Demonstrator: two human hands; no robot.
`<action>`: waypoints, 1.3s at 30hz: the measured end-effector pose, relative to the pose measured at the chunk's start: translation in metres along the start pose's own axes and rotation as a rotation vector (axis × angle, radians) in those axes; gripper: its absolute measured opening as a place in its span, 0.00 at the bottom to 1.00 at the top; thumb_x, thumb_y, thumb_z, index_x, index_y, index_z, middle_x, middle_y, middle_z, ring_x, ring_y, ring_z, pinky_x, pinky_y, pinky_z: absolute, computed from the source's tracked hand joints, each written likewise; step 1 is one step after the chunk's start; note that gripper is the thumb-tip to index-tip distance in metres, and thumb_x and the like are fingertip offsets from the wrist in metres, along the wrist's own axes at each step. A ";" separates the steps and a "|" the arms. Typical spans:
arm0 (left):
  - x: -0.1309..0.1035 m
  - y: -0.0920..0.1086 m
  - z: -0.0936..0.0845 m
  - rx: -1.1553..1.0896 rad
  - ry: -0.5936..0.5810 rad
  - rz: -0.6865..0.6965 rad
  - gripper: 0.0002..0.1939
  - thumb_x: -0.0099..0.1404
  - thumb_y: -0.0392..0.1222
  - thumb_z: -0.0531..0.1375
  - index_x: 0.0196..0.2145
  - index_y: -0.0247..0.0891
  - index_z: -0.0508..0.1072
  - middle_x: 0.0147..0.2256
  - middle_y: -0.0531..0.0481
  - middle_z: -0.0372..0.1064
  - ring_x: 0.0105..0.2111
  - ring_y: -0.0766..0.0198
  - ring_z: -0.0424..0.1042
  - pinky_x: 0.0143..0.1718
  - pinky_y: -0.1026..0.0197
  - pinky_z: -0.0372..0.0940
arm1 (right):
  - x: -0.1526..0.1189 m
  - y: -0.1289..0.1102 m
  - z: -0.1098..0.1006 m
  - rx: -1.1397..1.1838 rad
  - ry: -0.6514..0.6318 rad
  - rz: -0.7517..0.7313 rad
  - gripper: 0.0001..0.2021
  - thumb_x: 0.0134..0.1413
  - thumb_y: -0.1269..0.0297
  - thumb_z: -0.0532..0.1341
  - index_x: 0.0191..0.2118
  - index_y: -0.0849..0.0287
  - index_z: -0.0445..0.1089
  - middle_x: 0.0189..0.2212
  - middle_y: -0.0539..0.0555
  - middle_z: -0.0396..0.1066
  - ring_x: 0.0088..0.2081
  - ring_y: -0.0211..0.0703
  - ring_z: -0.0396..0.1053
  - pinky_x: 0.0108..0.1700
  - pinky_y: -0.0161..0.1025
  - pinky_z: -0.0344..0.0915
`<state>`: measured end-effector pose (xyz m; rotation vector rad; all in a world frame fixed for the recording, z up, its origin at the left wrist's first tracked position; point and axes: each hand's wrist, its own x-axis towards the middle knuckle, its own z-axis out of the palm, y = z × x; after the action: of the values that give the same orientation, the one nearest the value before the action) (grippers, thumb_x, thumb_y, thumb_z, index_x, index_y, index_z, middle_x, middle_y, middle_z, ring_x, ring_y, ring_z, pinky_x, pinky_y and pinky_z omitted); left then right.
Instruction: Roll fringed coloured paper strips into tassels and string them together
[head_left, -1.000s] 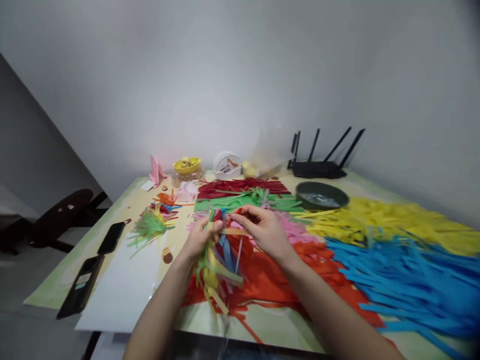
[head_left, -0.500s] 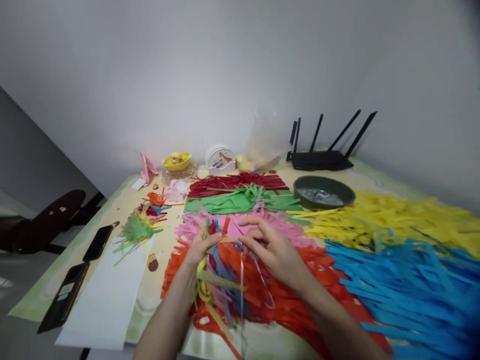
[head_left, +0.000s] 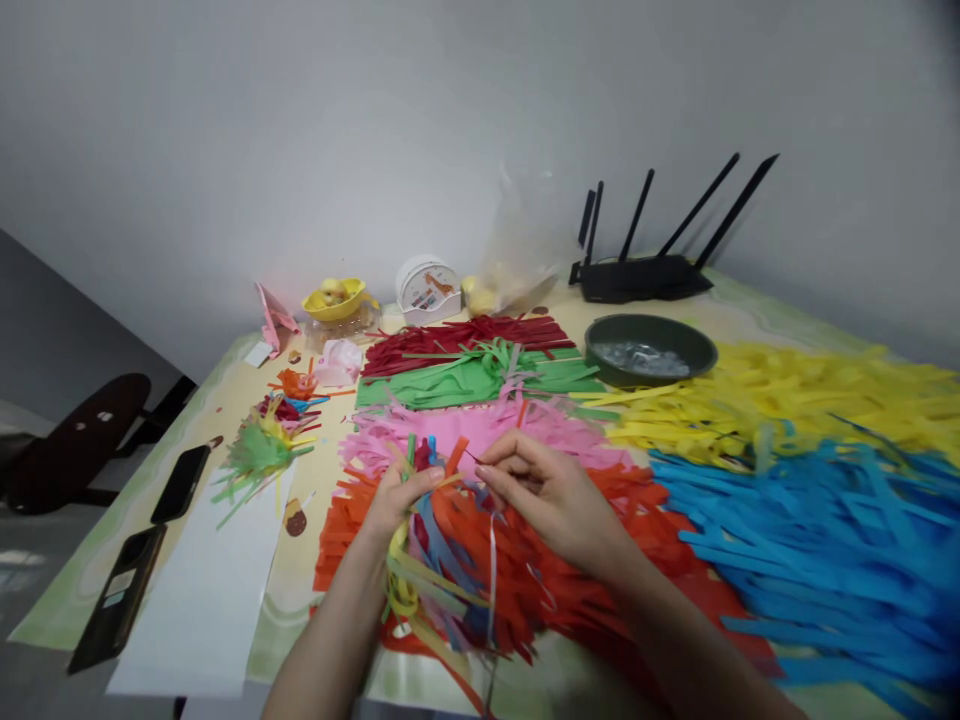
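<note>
My left hand is closed on a bundle of multicoloured paper strips; short ends stick up above the thumb and long tails hang below. Close by on the right, my right hand pinches a thin dark strip between thumb and forefinger. A narrow white ribbon dangles below the hands. Under them lie fringed orange paper and pink paper. A red looped handle, perhaps of scissors, shows partly beneath the hanging strips.
Green, dark red, yellow and blue fringed paper spread around. A dark bowl and a black router stand behind. Left are small paper tassels, a white sheet and two phone-like objects.
The view has tilted slightly, so the table objects sit a little higher in the picture. Both hands keep their holds; the hanging strips and white ribbon have swung a little.
</note>
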<state>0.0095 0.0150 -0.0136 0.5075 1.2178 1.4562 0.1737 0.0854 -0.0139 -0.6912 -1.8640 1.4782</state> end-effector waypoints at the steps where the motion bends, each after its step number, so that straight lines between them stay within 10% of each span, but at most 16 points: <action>1: 0.001 0.000 -0.001 0.048 0.002 0.023 0.20 0.39 0.46 0.73 0.28 0.32 0.75 0.23 0.50 0.73 0.23 0.63 0.72 0.31 0.62 0.66 | 0.000 0.000 0.000 0.005 -0.009 0.000 0.07 0.59 0.60 0.57 0.34 0.58 0.64 0.20 0.46 0.65 0.23 0.35 0.64 0.27 0.32 0.58; 8: 0.002 0.003 -0.007 0.382 -0.007 0.219 0.17 0.45 0.49 0.71 0.28 0.31 0.78 0.24 0.51 0.72 0.25 0.67 0.67 0.31 0.65 0.62 | 0.004 -0.004 -0.002 0.115 -0.086 0.039 0.15 0.58 0.63 0.56 0.50 0.60 0.62 0.20 0.44 0.66 0.22 0.34 0.61 0.26 0.32 0.57; 17: -0.001 0.003 -0.009 0.619 -0.127 0.319 0.14 0.54 0.47 0.66 0.30 0.32 0.77 0.26 0.51 0.70 0.26 0.67 0.65 0.31 0.66 0.60 | 0.011 0.000 -0.006 0.236 -0.175 0.078 0.15 0.52 0.56 0.62 0.40 0.62 0.72 0.17 0.46 0.64 0.17 0.31 0.57 0.19 0.30 0.51; 29: 0.004 -0.005 -0.010 0.504 -0.104 0.302 0.19 0.56 0.49 0.65 0.42 0.36 0.78 0.38 0.46 0.75 0.34 0.62 0.71 0.38 0.63 0.62 | 0.004 -0.013 -0.023 0.594 0.747 -0.343 0.05 0.56 0.64 0.61 0.35 0.54 0.62 0.20 0.42 0.55 0.17 0.30 0.48 0.17 0.26 0.48; 35: 0.001 -0.005 -0.007 0.575 -0.082 0.386 0.13 0.54 0.48 0.67 0.29 0.33 0.78 0.30 0.48 0.71 0.32 0.63 0.68 0.36 0.63 0.62 | -0.002 -0.005 -0.001 -0.165 0.276 -0.215 0.08 0.57 0.61 0.60 0.41 0.57 0.70 0.25 0.48 0.62 0.25 0.36 0.59 0.26 0.33 0.57; 39: 0.000 -0.004 -0.005 0.513 -0.154 0.277 0.16 0.53 0.50 0.68 0.28 0.32 0.77 0.25 0.51 0.69 0.27 0.66 0.66 0.32 0.64 0.60 | 0.001 -0.003 0.009 -0.256 0.150 -0.206 0.07 0.58 0.61 0.59 0.33 0.58 0.72 0.26 0.51 0.67 0.26 0.38 0.61 0.30 0.36 0.58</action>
<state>0.0073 0.0128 -0.0192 1.1533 1.4385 1.2924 0.1658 0.0795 -0.0124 -0.6840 -1.9604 1.0409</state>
